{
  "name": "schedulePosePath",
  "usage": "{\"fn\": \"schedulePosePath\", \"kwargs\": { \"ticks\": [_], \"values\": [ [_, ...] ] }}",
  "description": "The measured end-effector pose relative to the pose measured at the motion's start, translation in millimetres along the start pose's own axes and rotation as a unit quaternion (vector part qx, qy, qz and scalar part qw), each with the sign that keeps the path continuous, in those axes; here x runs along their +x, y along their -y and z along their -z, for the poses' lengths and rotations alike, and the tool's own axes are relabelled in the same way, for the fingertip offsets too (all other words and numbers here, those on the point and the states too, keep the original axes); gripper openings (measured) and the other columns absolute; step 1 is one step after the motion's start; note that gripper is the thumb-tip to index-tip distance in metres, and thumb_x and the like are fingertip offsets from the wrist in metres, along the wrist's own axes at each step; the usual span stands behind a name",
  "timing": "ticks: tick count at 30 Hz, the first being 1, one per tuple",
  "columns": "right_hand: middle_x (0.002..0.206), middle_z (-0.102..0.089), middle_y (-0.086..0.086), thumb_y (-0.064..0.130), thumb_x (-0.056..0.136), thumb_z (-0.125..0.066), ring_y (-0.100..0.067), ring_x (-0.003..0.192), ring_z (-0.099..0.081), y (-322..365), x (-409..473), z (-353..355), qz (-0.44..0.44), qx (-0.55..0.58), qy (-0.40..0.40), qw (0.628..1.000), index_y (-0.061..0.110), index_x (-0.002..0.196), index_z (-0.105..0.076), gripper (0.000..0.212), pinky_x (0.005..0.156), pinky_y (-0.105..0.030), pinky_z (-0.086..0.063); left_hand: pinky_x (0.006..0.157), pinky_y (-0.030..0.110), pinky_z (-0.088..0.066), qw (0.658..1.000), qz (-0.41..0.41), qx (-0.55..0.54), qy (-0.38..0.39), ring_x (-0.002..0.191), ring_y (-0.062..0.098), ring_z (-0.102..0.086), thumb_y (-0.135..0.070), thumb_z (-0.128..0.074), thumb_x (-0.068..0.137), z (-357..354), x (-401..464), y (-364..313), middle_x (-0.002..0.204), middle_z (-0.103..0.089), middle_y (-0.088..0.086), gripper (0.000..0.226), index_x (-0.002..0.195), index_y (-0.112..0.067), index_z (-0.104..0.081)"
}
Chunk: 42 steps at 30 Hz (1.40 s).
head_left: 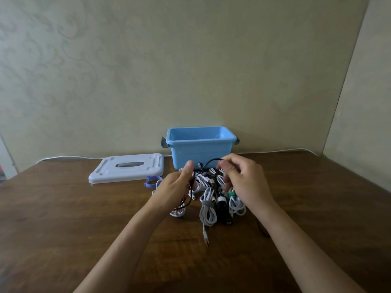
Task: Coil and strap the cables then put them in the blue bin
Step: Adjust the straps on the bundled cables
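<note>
Brown wooden bench point(63, 218) fills the lower half of the view and meets a pale patterned wall point(190, 60) at the back.

Blue bin point(201, 149) stands upright at the rear of the bench against the wall, lid off, with grey latches on both short sides. Nothing is visible inside from this angle.

Pale lid point(127, 168) lies flat to the left of the bin, apart from it, its handle slot facing up.

Pile of cables point(211, 199) sits on the bench just in front of the bin: mostly white coils, some dark ones, several already wrapped with grey or green straps. One white plug end trails toward the near edge.

Left hand point(175, 189) is raised over the left side of the pile, its grip closed round a black cable point(208, 162) whose loops hang below the palm.

Right hand point(243, 178) is raised over the right side of the pile, thumb and forefinger pinching the same black cable, which arcs between the two hands.

Blue strap point(152, 181) lies curled on the bench between the lid and the pile.
</note>
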State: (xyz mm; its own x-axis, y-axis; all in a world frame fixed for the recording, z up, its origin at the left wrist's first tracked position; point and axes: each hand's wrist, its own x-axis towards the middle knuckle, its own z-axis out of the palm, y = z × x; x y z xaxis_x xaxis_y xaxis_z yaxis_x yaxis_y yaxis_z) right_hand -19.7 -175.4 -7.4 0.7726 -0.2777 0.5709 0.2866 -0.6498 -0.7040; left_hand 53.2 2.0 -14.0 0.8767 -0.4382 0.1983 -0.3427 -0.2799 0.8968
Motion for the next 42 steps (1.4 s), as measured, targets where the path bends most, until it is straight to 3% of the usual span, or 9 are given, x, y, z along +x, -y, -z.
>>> {"fn": "schedulePosePath", "kwargs": {
  "ticks": [3, 6, 10, 16, 24, 28, 35, 39, 42],
  "values": [
    [0.059, -0.060, 0.004, 0.026, 0.103, -0.057, -0.010, 0.046, -0.061, -8, 3, 5, -0.030, 0.024, -0.034, 0.999, 0.023, 0.087, -0.070, 0.021, 0.051, -0.024, -0.050, 0.055, 0.024, -0.031, 0.998, 0.009, 0.032, 0.059, 0.049, 0.009, -0.038, -0.076, -0.029, 0.084, 1, -1, 1, 0.057, -0.045, -0.001, 0.093, 0.087, 0.011, -0.061],
    [0.059, -0.060, 0.005, 0.026, 0.104, -0.056, -0.009, 0.045, -0.058, -11, 3, 5, -0.026, 0.018, -0.044, 0.999, 0.023, 0.087, -0.069, 0.021, 0.050, -0.023, -0.050, 0.063, 0.028, -0.036, 0.994, -0.011, 0.067, 0.080, 0.053, 0.008, -0.043, -0.079, -0.030, 0.080, 1, -2, 3, 0.057, -0.050, -0.007, 0.078, 0.072, -0.007, -0.060],
    [0.059, -0.060, 0.003, 0.025, 0.104, -0.056, -0.012, 0.045, -0.061, -12, 5, 10, -0.024, 0.020, -0.065, 0.997, 0.025, 0.086, -0.069, 0.023, 0.051, -0.028, -0.053, 0.059, 0.029, -0.033, 0.993, -0.027, 0.047, 0.109, 0.049, 0.006, -0.040, -0.074, -0.032, 0.083, -1, -3, 4, 0.054, -0.045, -0.011, 0.059, 0.058, -0.029, -0.060],
    [0.061, -0.059, 0.003, 0.026, 0.105, -0.054, -0.012, 0.049, -0.059, -10, 6, 10, -0.040, 0.050, -0.023, 0.998, 0.022, 0.086, -0.068, 0.024, 0.055, -0.029, -0.052, 0.050, 0.024, -0.033, 0.993, -0.006, 0.054, 0.101, 0.050, 0.014, -0.040, -0.078, -0.029, 0.076, -3, -3, 3, 0.057, -0.044, 0.003, 0.083, 0.076, -0.001, -0.061],
    [0.062, -0.055, 0.007, 0.029, 0.106, -0.049, -0.008, 0.057, -0.052, -4, 4, 3, -0.048, 0.063, 0.080, 0.994, 0.024, 0.089, -0.067, 0.025, 0.057, -0.028, -0.049, 0.056, 0.027, -0.034, 0.998, -0.010, 0.036, 0.052, 0.046, 0.006, -0.042, -0.063, -0.027, 0.097, -4, -1, 6, 0.049, -0.046, -0.008, 0.068, 0.065, -0.014, -0.061],
    [0.066, -0.056, 0.005, 0.029, 0.105, -0.051, -0.004, 0.059, -0.053, -6, 6, 4, -0.058, 0.062, 0.102, 0.991, 0.024, 0.093, -0.066, 0.020, 0.059, -0.022, -0.050, 0.057, 0.027, -0.036, 0.997, -0.025, 0.062, 0.031, 0.044, 0.004, -0.043, -0.065, -0.027, 0.093, -4, 1, 4, 0.044, -0.046, -0.010, 0.066, 0.062, -0.015, -0.057],
    [0.081, -0.071, 0.003, 0.023, 0.103, -0.058, -0.008, 0.069, -0.072, -16, 8, 12, -0.086, -0.005, 0.122, 0.989, 0.027, 0.098, -0.070, 0.013, 0.064, -0.018, -0.050, 0.043, 0.017, -0.026, 0.999, -0.037, -0.023, 0.007, 0.039, 0.003, -0.031, -0.068, -0.031, 0.080, 0, -4, -6, 0.043, -0.036, -0.012, 0.063, 0.075, -0.010, -0.056],
    [0.070, -0.066, 0.004, 0.029, 0.102, -0.059, -0.011, 0.061, -0.066, -9, 5, 6, -0.058, 0.049, 0.110, 0.991, 0.029, 0.098, -0.073, 0.015, 0.064, -0.024, -0.053, 0.050, 0.024, -0.029, 0.999, -0.035, -0.003, -0.005, 0.043, 0.005, -0.035, -0.070, -0.028, 0.080, -1, -2, -3, 0.049, -0.039, -0.010, 0.068, 0.076, -0.008, -0.056],
    [0.065, -0.065, 0.009, 0.045, 0.095, -0.060, -0.004, 0.055, -0.060, -1, -2, -5, -0.005, 0.041, 0.100, 0.994, 0.029, 0.097, -0.074, 0.021, 0.057, -0.023, -0.050, 0.064, 0.031, -0.037, 0.996, -0.035, 0.075, -0.022, 0.060, 0.011, -0.048, -0.069, -0.025, 0.088, -7, 0, 3, 0.061, -0.049, -0.005, 0.077, 0.086, -0.001, -0.061]
  ]
}}
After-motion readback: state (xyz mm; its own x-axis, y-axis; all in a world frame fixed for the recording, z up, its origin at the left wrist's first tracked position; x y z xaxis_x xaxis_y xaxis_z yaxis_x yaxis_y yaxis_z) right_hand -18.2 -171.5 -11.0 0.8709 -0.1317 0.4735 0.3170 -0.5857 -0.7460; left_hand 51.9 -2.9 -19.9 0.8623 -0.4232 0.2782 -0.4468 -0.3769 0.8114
